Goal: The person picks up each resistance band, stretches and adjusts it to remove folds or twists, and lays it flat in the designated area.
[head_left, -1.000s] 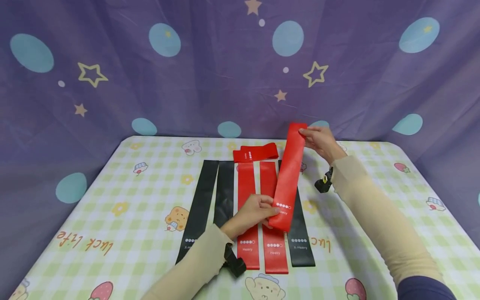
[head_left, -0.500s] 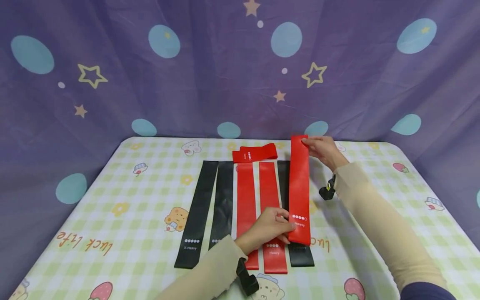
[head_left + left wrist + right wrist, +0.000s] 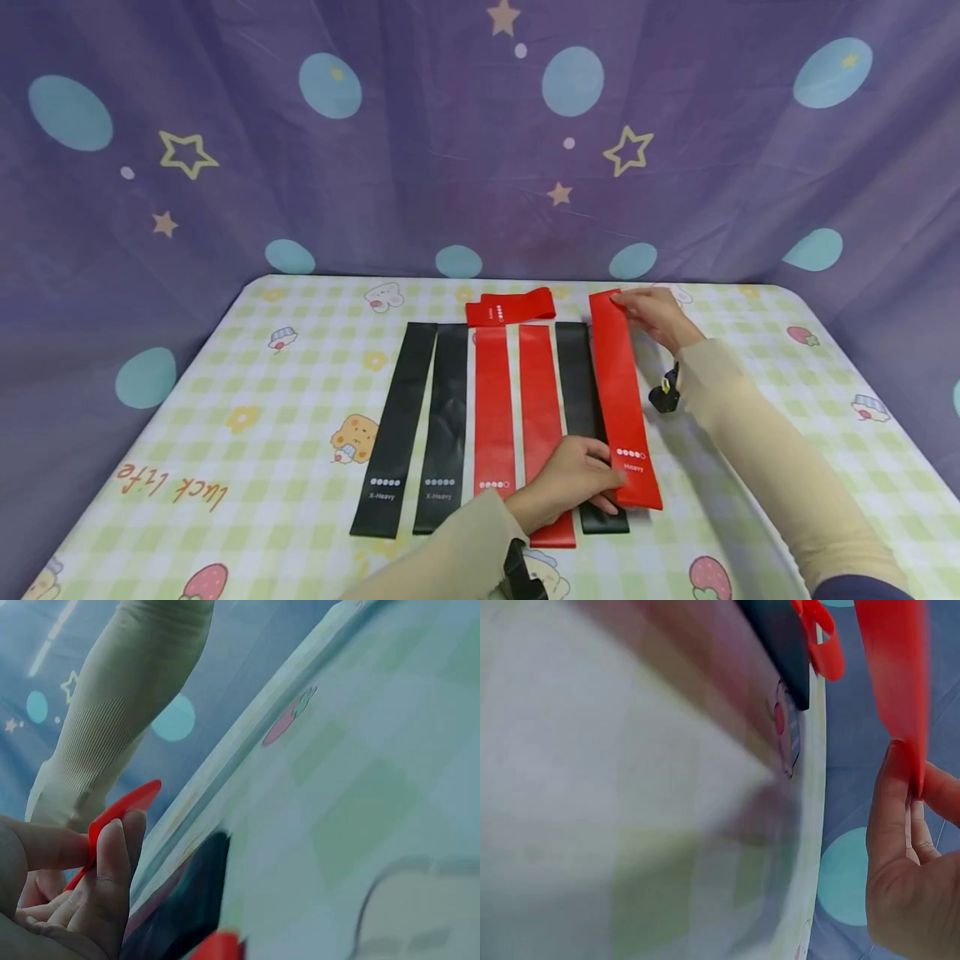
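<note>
1. On the counter (image 3: 247, 400), toward 4 o'clock of its middle, a red band (image 3: 624, 398) lies lengthwise, held at both ends.
2. At the near end, the left hand (image 3: 573, 483) pinches the red band by its printed "Heavy" label; the left wrist view shows thumb and fingers (image 3: 112, 855) closed on the red edge.
3. At the far end, toward 1 o'clock, the right hand (image 3: 656, 315) pinches the band's top corner; the right wrist view shows the thumb (image 3: 891, 802) and fingers pressed together on the red strip.
4. Both hands are thus clamped on the same band, well apart from each other along its length.
5. Just beside the red band at 9 o'clock lies a black band (image 3: 585, 400), its near end partly under the left hand.
6. Farther toward 9 o'clock lie two more red bands (image 3: 517, 408) side by side, then two black bands (image 3: 420, 417) labelled "X-Heavy".
7. A folded red band (image 3: 512, 306) lies crosswise at 12 o'clock, at the far ends of the row.
8. The counter wears a green-and-yellow checked cloth with cartoon bears and strawberries; a purple curtain (image 3: 450, 150) with stars and blue ovals hangs behind and at both sides.
9. Bare cloth stretches from the red band toward the counter's 3 o'clock edge, and from the black bands toward the 9 o'clock edge.
</note>
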Demonstrator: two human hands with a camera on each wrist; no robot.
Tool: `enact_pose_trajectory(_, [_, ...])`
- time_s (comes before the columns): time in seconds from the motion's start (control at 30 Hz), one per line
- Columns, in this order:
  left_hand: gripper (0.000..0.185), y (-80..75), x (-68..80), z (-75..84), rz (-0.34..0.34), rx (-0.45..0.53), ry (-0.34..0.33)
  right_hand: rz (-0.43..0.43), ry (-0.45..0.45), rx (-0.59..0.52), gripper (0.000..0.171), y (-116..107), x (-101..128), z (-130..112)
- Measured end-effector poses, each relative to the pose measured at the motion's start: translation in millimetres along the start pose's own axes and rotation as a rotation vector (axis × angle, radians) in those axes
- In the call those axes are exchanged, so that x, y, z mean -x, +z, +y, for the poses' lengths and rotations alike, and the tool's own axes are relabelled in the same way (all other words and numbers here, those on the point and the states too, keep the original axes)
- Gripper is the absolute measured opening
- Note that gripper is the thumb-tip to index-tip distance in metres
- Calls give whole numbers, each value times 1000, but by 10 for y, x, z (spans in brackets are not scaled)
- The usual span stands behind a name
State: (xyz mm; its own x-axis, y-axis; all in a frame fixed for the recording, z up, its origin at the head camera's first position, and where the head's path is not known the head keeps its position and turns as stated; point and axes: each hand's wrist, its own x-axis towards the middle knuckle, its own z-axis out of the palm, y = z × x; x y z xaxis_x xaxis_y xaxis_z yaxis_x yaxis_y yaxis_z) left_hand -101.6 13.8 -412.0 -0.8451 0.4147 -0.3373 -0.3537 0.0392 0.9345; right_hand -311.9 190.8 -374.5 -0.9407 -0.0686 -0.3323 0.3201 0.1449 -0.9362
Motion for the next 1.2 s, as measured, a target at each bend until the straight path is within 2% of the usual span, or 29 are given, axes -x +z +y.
enact_pose_trajectory(0.13, [8,95,19,-24,-13,6,-9,-18,-6,-18,19,-37,10,71])
enact_pose_trajectory(0.2, [6,138,24,-39,-20,10,-13,-25,2,-5,22,-54,16,108])
enact_pose_trajectory(0.33, [5,221,24,-87,-8,34,-23,-36,28,52,45,-84,24,170])
enact_pose_trajectory(0.4, [5,253,23,-108,7,36,-37,-44,30,73,48,-98,24,194])
enact_pose_trajectory(0.53, [5,287,35,-118,35,21,-75,-50,25,89,38,-115,16,233])
enact_pose_trajectory(0.9, [10,335,110,-108,14,44,-124,-61,60,147,20,-111,20,286])
enact_pose_trajectory(1.2, [7,358,123,-97,15,12,-143,-42,42,268,26,-102,-5,247])
